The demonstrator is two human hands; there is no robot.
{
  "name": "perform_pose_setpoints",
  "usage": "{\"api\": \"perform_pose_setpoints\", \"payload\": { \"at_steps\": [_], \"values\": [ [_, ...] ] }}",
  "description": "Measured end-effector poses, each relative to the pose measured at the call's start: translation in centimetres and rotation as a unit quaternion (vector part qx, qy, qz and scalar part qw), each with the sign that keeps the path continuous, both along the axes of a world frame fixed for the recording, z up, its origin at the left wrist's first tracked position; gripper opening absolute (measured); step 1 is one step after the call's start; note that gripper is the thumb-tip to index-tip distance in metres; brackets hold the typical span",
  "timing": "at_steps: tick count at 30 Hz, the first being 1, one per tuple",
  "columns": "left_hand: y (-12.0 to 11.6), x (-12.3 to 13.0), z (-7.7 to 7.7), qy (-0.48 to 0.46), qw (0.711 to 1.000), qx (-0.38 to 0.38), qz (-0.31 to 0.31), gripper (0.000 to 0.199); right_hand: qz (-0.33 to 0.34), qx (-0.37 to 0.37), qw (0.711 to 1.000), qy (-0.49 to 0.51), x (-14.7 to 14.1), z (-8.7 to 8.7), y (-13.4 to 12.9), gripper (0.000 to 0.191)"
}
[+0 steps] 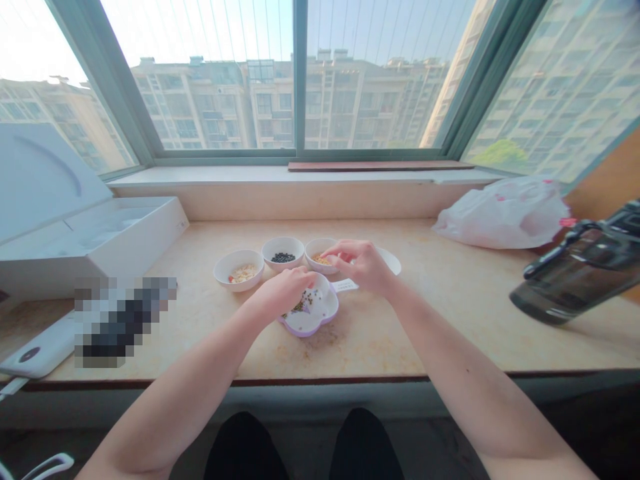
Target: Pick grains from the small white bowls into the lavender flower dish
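A flower-shaped dish (320, 313) with a purple rim stands on the ledge, with mixed dark and greenish grains scattered in it. My left hand (286, 291) is over the dish's left side, fingers bent together, tips partly hidden. Behind it is a white bowl of yellow grains (321, 259). My right hand (364, 265) reaches across that bowl's right edge, fingertips pinched close to the grains; what they hold is too small to tell. Left of it stand a bowl of black beans (283, 257) and a bowl of pale flakes (243, 274) with a red bit.
Behind my right hand is a white plate (391, 261), partly covered, and a small printed label (345, 285). At left lie an open white box (135, 230) and a white power bank (43, 350). A plastic bag (503, 213) and a dark jug (575, 273) are at right.
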State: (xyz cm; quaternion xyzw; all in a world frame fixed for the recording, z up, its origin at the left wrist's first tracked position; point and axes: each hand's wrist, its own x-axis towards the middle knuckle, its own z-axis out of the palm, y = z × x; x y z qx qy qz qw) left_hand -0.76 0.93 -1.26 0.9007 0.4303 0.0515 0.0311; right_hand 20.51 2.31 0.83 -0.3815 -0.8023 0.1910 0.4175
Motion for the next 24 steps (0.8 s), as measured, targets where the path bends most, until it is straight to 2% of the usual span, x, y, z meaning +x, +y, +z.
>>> {"api": "perform_pose_setpoints", "payload": {
  "at_steps": [5, 8, 11, 15, 18, 21, 24],
  "values": [
    [0.5, -0.3, -0.5, -0.022, 1.000, -0.005, -0.006, 0.039, -0.012, -0.016, 1.000, 0.015, 0.5, 0.1, 0.4, 0.024],
    [0.7, -0.5, -0.2, -0.044, 0.999, -0.009, 0.001, 0.036, -0.051, -0.009, 0.999, 0.008, 1.4, 0.5, 1.0, 0.023],
    [0.9, -0.9, 0.6, -0.083, 0.996, -0.006, 0.014, 0.031, -0.139, -0.011, 0.990, -0.031, 2.9, 1.2, 1.7, 0.021],
    [1.4, -1.2, 1.2, -0.200, 0.980, 0.000, 0.009, 0.019, -0.264, -0.023, 0.955, -0.133, 4.8, 1.6, 2.6, 0.016],
    [1.6, -0.9, 1.3, -0.333, 0.941, -0.049, 0.026, 0.014, -0.308, -0.062, 0.927, -0.205, 5.7, 1.5, 2.8, 0.016],
    [1.3, -0.4, 1.5, -0.464, 0.874, -0.133, 0.050, 0.012, -0.325, -0.118, 0.903, -0.255, 6.1, 1.3, 2.6, 0.014],
    [0.7, 0.0, 2.1, -0.550, 0.805, -0.215, 0.060, 0.021, -0.329, -0.150, 0.889, -0.280, 6.0, 1.2, 2.5, 0.012]
  ]
}}
